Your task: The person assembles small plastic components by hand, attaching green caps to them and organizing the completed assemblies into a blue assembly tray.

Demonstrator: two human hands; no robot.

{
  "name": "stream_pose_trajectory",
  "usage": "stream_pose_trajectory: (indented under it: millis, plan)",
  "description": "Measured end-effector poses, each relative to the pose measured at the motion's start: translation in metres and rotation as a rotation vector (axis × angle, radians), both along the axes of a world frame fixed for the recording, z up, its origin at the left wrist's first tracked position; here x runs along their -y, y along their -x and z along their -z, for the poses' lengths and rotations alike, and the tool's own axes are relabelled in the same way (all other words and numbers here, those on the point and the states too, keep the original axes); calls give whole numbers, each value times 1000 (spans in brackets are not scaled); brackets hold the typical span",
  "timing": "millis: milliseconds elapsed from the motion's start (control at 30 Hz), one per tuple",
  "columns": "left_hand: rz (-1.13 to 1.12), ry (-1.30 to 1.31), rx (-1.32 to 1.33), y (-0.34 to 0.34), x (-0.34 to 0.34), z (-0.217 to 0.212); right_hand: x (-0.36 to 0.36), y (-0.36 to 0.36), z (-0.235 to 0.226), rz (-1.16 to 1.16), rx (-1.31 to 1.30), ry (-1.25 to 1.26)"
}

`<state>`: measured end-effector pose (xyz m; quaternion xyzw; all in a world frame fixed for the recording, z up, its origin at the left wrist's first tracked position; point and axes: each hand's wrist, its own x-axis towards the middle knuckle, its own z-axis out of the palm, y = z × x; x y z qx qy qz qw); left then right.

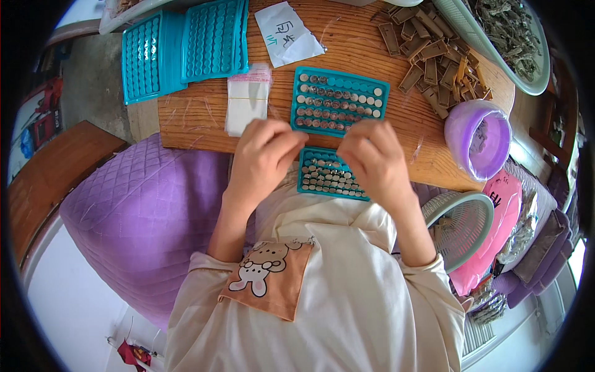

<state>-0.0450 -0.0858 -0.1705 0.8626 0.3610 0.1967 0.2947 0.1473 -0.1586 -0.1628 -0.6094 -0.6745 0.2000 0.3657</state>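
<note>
Two teal trays with rows of round pockets are in front of me. In the farther tray (354, 84) sit several small silvery and brownish discs, with a run of unfilled pockets along its far row. The nearer tray (322, 151), close to my lap, also carries rows of silvery discs. My left hand (259, 155) hovers left of the trays, its fingertips pinched together near the gap between them. Over the right side of both trays, my right hand (375, 162) has its fingers curled in a pinch. Whatever either hand holds is hidden or too small to name.
Stacked teal trays (214, 40) stand far left, beside a paper with writing (286, 34) and a banded white stack (246, 108). Small brown boxes (427, 53) are heaped far right, near a purple bin (455, 124). A grey-green basket (474, 226) sits below the table's right edge.
</note>
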Motion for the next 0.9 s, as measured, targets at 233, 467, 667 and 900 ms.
stream_pose_trajectory:
  millis: [233,467,667,900]
  plan:
    - [85,-111,-17,9,29,9,33,10,18,-48,185,30]
    - [171,-273,-57,10,33,19,35,2,21,-140,269,0]
    - [144,-240,-18,7,31,19,35,3,20,-162,285,-20]
    - [121,-103,-15,3,28,16,32,4,23,-150,243,-2]
